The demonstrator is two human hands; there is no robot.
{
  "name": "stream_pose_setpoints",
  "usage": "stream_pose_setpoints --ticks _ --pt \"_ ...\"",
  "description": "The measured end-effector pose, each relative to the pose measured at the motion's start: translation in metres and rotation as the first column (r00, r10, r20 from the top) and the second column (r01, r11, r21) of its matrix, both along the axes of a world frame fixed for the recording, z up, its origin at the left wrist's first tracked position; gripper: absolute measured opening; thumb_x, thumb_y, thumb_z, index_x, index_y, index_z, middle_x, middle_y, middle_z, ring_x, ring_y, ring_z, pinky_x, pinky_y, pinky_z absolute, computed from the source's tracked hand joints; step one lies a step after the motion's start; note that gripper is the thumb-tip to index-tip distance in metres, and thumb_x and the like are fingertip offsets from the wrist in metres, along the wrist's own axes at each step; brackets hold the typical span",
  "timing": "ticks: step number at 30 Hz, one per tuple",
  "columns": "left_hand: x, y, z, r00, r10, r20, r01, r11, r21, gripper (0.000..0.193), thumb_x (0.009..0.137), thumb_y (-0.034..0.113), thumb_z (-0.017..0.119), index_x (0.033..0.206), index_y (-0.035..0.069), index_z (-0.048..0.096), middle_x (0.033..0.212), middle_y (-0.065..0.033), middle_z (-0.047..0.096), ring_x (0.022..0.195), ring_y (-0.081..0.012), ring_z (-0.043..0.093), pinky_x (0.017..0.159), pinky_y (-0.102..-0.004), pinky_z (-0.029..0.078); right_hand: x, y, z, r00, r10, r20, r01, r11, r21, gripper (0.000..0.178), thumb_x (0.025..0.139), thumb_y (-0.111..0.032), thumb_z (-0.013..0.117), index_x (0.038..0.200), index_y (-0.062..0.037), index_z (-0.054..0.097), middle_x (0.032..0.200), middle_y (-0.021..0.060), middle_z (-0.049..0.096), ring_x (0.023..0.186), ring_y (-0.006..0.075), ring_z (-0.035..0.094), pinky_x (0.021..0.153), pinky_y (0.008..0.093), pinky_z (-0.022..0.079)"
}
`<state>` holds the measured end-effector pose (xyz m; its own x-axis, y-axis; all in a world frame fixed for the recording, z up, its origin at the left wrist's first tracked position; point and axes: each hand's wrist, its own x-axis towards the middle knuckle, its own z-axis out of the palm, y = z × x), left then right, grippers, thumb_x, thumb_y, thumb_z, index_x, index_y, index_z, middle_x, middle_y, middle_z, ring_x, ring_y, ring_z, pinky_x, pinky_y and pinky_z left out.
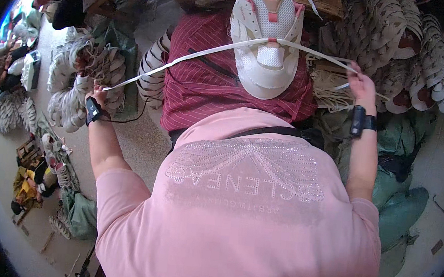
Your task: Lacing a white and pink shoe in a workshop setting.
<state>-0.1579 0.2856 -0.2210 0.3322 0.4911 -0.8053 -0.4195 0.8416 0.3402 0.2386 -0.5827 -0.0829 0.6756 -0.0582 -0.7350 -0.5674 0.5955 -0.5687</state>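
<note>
A white shoe upper [265,78] with pink trim lies toe toward me on the dark red striped cloth [192,90] over my lap, its heel end by a wooden bench. One flat white shoelace [184,59] crosses the upper near the bottom of the eyelet rows and stretches out to both sides. My left hand [97,94], far out to the left, is closed on one end of it. Out to the right, my right hand [363,88] pinches the other stretch, with the fingers partly blurred. Both wrists wear black devices.
The wooden bench [323,3] stands ahead. Stacked shoe uppers [424,59] hang at the right, above a bundle of loose pale laces [331,87]. More uppers [70,81] are heaped at left. Green sacks [399,214] lie on the right; another person [27,186] is at far left.
</note>
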Motion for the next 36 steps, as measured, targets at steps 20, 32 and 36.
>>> stream_pose_setpoints --ticks 20,32,36 --pt "0.251 -0.405 0.223 0.389 -0.838 -0.383 0.616 -0.073 0.785 0.022 0.101 0.017 0.050 0.109 -0.002 0.055 0.104 -0.0103 0.066 0.090 -0.0145 0.064 0.081 -0.0278 0.053 -0.042 0.154 0.082 0.640 0.633 0.435 -0.487 0.772 -0.409 0.035 0.097 -0.017 0.056 0.125 0.0010 0.047 0.108 0.0105 0.065 0.082 0.0097 0.059 0.068 0.0220 0.049" --pt "0.255 -0.447 0.217 0.183 -0.719 -0.671 0.643 -0.429 0.635 0.021 0.095 0.020 0.060 0.094 0.000 0.062 0.076 0.0025 0.059 0.066 -0.0039 0.049 0.057 -0.0208 0.041 -0.058 0.184 0.095 0.256 0.931 0.260 -0.626 0.365 -0.689 0.018 0.098 -0.018 0.055 0.103 -0.0010 0.057 0.079 -0.0023 0.057 0.068 0.0048 0.050 0.061 0.0214 0.043" --pt "0.261 -0.447 0.227 0.094 -0.842 -0.531 0.748 -0.293 0.596 0.018 0.093 0.019 0.061 0.093 0.002 0.065 0.075 0.0041 0.057 0.065 -0.0026 0.046 0.055 -0.0201 0.037 -0.060 0.186 0.101 0.290 0.917 0.275 -0.604 0.398 -0.690 0.019 0.098 -0.020 0.054 0.103 -0.0016 0.059 0.079 -0.0029 0.056 0.068 0.0047 0.049 0.062 0.0215 0.043"
